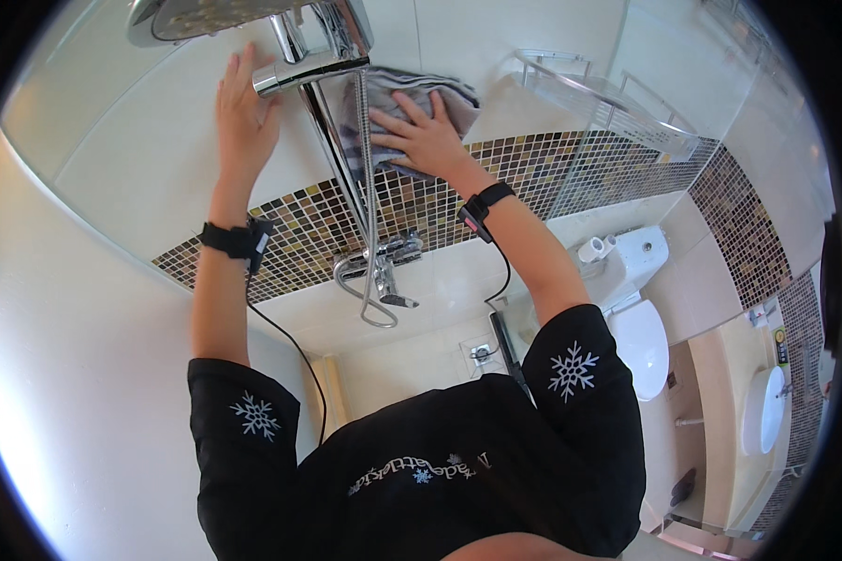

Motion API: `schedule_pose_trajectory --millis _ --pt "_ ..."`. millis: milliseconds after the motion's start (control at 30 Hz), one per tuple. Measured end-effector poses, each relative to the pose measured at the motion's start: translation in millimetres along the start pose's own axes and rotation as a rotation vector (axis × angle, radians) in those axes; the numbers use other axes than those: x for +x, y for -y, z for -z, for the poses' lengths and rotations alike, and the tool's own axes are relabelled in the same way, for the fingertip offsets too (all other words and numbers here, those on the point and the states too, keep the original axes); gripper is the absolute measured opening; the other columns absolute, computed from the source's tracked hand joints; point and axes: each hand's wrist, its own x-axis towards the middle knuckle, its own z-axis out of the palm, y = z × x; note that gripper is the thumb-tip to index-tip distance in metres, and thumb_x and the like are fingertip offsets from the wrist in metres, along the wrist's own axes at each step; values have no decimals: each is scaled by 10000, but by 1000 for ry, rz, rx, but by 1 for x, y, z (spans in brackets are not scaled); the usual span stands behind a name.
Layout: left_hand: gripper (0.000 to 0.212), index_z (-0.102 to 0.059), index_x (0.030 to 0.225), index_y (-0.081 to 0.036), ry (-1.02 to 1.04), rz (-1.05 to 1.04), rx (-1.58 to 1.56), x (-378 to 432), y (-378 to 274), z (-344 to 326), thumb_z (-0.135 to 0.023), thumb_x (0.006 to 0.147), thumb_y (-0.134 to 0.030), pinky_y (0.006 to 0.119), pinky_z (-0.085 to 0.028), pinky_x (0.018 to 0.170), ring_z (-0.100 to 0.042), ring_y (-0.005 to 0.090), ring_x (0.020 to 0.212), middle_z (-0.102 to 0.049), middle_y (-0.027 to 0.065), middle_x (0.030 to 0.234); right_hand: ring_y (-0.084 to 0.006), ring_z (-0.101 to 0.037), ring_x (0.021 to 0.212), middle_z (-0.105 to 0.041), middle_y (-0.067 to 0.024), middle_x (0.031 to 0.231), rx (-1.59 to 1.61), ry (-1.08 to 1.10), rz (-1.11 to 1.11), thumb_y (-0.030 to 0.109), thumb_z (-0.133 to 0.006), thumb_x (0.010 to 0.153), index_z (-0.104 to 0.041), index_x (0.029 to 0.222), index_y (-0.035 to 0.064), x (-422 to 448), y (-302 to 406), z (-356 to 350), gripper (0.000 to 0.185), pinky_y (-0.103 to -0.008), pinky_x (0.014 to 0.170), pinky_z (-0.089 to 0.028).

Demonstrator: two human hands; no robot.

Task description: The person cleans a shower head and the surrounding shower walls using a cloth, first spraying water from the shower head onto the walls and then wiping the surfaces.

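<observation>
My right hand (421, 134) presses flat on a folded grey cloth (456, 98) against the pale wall tiles, fingers spread. Just left of the cloth runs the chrome shower riser pipe (333, 147), with a metal shower hose (366, 189) hanging in front of the cloth's left part. My left hand (244, 116) is raised beside the chrome shower fitting (281, 77), its palm toward the wall and its thumb apart from the fingers. It holds nothing; whether it touches the wall is hard to tell. Above it hangs a round shower head (210, 17), cut by the picture's top edge.
A chrome mixer tap (386, 270) juts from the wall below the mosaic band (295, 217). To the right are a wire corner shelf (610, 105), a glass panel (589, 147), a toilet (638, 336) and a washbasin (765, 410). A floor drain (482, 353) lies below.
</observation>
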Motion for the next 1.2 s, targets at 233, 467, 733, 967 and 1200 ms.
schedule_pose_trajectory --millis 233,467,733,967,1200 --pt "524 -452 1274 -100 225 150 -154 -85 -25 5 -587 769 -55 408 -232 1066 -241 326 1323 -308 136 1413 -417 -132 1313 -228 -72 1454 141 -365 -804 420 -605 738 -417 1299 308 -39 4 -30 603 -702 949 -110" --pt "499 -424 1294 -85 302 424 -358 -123 -58 23 -578 819 -70 385 -251 1061 -245 289 1326 -300 118 1417 -432 -83 1322 -198 -174 1446 461 -546 -894 306 -570 762 -369 1342 159 -42 1 -16 631 -606 1026 -40" --pt "495 -434 1285 -78 73 463 -547 -87 -67 59 -569 809 -49 369 -310 1022 -343 264 1278 -372 110 1380 -144 -538 880 -530 -38 1012 2013 -1037 -1012 414 -466 915 -455 1151 63 27 18 96 424 -273 751 -463" --pt "499 -430 1284 -87 -60 470 -731 -65 -90 70 -552 804 -27 417 -348 985 -371 246 1261 -383 97 1376 -174 -559 848 -570 -65 980 1193 -785 -375 338 -685 781 -498 1065 15 117 -14 103 469 -286 764 -456" --pt "444 -450 1249 -80 -108 566 -696 -80 -81 82 -550 818 -40 396 -400 937 -419 232 1217 -434 93 1326 -152 -570 849 -612 -62 956 1116 -949 -298 169 -803 657 -561 1015 -12 134 0 125 469 -286 788 -453"
